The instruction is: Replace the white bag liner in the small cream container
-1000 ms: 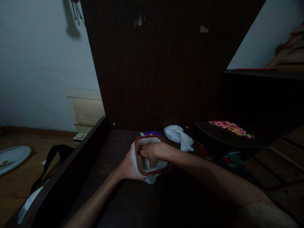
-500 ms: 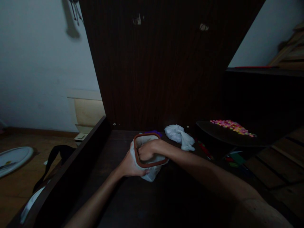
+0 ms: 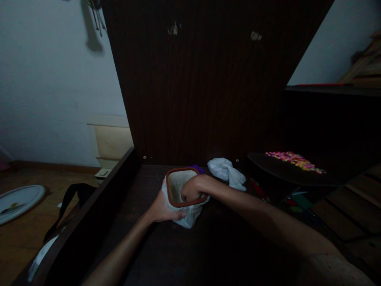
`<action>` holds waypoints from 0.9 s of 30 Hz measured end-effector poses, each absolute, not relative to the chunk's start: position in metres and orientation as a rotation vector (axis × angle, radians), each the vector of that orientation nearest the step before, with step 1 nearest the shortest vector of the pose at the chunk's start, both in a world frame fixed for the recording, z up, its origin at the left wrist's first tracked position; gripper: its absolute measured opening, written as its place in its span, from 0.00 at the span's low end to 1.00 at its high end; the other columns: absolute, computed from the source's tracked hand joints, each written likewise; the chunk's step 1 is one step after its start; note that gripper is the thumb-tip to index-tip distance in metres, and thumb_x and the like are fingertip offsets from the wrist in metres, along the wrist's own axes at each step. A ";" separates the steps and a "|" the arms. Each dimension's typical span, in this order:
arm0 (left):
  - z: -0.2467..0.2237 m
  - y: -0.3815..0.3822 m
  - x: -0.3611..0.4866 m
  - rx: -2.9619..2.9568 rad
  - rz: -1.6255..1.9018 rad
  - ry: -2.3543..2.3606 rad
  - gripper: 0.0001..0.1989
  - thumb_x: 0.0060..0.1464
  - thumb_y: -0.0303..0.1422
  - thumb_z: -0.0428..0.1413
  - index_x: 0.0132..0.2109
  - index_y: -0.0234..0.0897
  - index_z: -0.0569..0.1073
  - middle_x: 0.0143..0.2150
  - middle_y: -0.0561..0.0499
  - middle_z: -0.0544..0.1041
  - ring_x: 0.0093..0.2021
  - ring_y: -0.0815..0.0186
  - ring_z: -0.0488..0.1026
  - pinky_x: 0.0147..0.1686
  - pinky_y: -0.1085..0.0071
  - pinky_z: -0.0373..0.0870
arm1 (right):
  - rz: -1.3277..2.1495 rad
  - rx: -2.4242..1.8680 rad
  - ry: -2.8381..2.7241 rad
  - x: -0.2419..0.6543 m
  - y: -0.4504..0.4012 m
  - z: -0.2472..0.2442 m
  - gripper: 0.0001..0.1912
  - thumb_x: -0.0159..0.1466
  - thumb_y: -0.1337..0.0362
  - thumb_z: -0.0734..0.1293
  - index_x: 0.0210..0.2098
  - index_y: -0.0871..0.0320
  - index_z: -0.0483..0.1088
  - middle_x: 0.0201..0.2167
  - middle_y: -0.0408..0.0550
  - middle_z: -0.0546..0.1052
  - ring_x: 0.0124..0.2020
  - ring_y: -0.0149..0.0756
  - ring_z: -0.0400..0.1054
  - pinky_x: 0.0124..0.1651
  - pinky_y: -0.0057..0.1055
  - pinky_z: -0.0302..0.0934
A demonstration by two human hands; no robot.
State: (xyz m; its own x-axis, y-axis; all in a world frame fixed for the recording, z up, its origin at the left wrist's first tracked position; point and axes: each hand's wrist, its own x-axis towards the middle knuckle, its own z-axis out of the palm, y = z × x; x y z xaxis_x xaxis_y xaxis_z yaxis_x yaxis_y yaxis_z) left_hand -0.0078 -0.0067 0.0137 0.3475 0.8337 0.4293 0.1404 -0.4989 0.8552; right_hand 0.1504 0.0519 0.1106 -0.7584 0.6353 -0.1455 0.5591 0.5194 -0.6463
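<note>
A small bin (image 3: 171, 186) with a brown rounded-square rim stands tilted toward me on the dark wooden surface, with a thin white plastic bag (image 3: 192, 217) folded out over its rim. My left hand (image 3: 163, 208) is closed around the bin's left side, its thumb lying across the front over the bag. My right hand (image 3: 193, 188) reaches down inside, near the right wall; its fingertips are hidden, and whether they hold anything I cannot tell. Behind the bin lies a knotted white plastic bag (image 3: 222, 169), and a purple thing (image 3: 198, 169) peeks out beside the rim.
Pink and yellow small pieces (image 3: 296, 161) lie on a dark curved shelf (image 3: 268, 169) to the right. A tall dark panel (image 3: 193, 87) closes off the back. A raised side board (image 3: 98, 202) runs along the left. Beyond it, a white oval object (image 3: 20, 202) is on the floor.
Inside the bin, my right hand has shifted from the middle toward the right wall, exposing more of the lined interior. My left hand keeps its hold. The view has moved slightly.
</note>
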 end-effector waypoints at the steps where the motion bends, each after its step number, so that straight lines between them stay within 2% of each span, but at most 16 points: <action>1: 0.014 -0.006 -0.008 1.892 1.177 0.848 0.59 0.34 0.49 0.73 0.69 0.34 0.55 0.62 0.35 0.70 0.65 0.39 0.65 0.68 0.38 0.53 | 1.115 -1.021 -2.700 0.153 0.051 0.120 0.08 0.68 0.63 0.69 0.44 0.61 0.76 0.42 0.47 0.79 0.41 0.39 0.75 0.44 0.36 0.72; 2: 0.014 -0.006 -0.009 1.915 1.172 0.847 0.58 0.35 0.49 0.73 0.69 0.35 0.55 0.61 0.35 0.70 0.66 0.39 0.64 0.68 0.38 0.51 | 1.167 -0.993 -2.755 0.157 0.051 0.130 0.04 0.67 0.68 0.69 0.40 0.62 0.77 0.37 0.45 0.80 0.38 0.37 0.76 0.43 0.34 0.72; 3: 0.015 -0.005 -0.011 1.934 1.172 0.849 0.58 0.35 0.49 0.72 0.68 0.35 0.56 0.62 0.35 0.70 0.66 0.39 0.63 0.69 0.37 0.50 | 1.208 -0.951 -2.782 0.161 0.050 0.141 0.05 0.65 0.74 0.68 0.37 0.63 0.77 0.34 0.44 0.81 0.37 0.36 0.77 0.44 0.32 0.71; 5: 0.016 -0.003 -0.016 1.935 1.187 0.857 0.57 0.36 0.50 0.72 0.68 0.35 0.56 0.63 0.34 0.69 0.67 0.39 0.63 0.69 0.37 0.50 | 1.239 -0.863 -2.751 0.176 0.048 0.164 0.16 0.65 0.80 0.61 0.42 0.61 0.77 0.38 0.44 0.82 0.42 0.32 0.77 0.48 0.29 0.69; 7: 0.018 0.002 -0.024 1.904 1.184 0.856 0.56 0.37 0.51 0.72 0.67 0.34 0.57 0.64 0.33 0.68 0.66 0.38 0.64 0.68 0.37 0.52 | 1.237 -0.737 -2.541 0.197 0.045 0.182 0.14 0.68 0.75 0.59 0.45 0.62 0.76 0.40 0.48 0.82 0.44 0.33 0.78 0.50 0.33 0.69; 11: 0.017 0.019 -0.048 1.878 1.188 0.898 0.50 0.37 0.51 0.72 0.63 0.34 0.63 0.61 0.35 0.71 0.65 0.37 0.66 0.68 0.39 0.54 | 1.123 -0.778 -2.311 0.245 0.036 0.188 0.11 0.69 0.65 0.62 0.43 0.61 0.75 0.39 0.48 0.82 0.43 0.36 0.77 0.51 0.38 0.68; 14: 0.017 0.032 -0.065 1.858 1.224 0.995 0.51 0.33 0.51 0.73 0.62 0.37 0.65 0.60 0.39 0.73 0.65 0.35 0.65 0.69 0.40 0.53 | 1.081 -0.905 -2.198 0.274 0.032 0.171 0.12 0.67 0.59 0.65 0.40 0.60 0.76 0.36 0.48 0.82 0.41 0.38 0.77 0.49 0.38 0.69; 17: 0.022 0.043 -0.074 1.783 1.237 1.042 0.52 0.34 0.51 0.73 0.64 0.36 0.64 0.64 0.36 0.71 0.67 0.35 0.64 0.70 0.41 0.53 | 1.139 -0.983 -2.096 0.295 0.028 0.147 0.14 0.65 0.55 0.67 0.39 0.59 0.76 0.36 0.49 0.81 0.38 0.38 0.77 0.48 0.39 0.69; 21: 0.028 0.060 -0.077 1.708 1.218 1.039 0.55 0.32 0.48 0.75 0.65 0.34 0.62 0.65 0.31 0.69 0.68 0.34 0.61 0.69 0.38 0.51 | 1.253 -1.034 -1.986 0.309 0.022 0.108 0.14 0.64 0.53 0.68 0.39 0.59 0.75 0.35 0.50 0.82 0.37 0.39 0.78 0.46 0.40 0.69; 27: 0.037 0.082 -0.075 1.692 1.170 0.987 0.50 0.35 0.47 0.74 0.62 0.34 0.65 0.62 0.31 0.73 0.64 0.37 0.69 0.66 0.41 0.61 | 1.375 -1.108 -1.917 0.312 0.013 0.049 0.15 0.62 0.52 0.68 0.36 0.59 0.74 0.34 0.53 0.82 0.33 0.42 0.78 0.42 0.42 0.69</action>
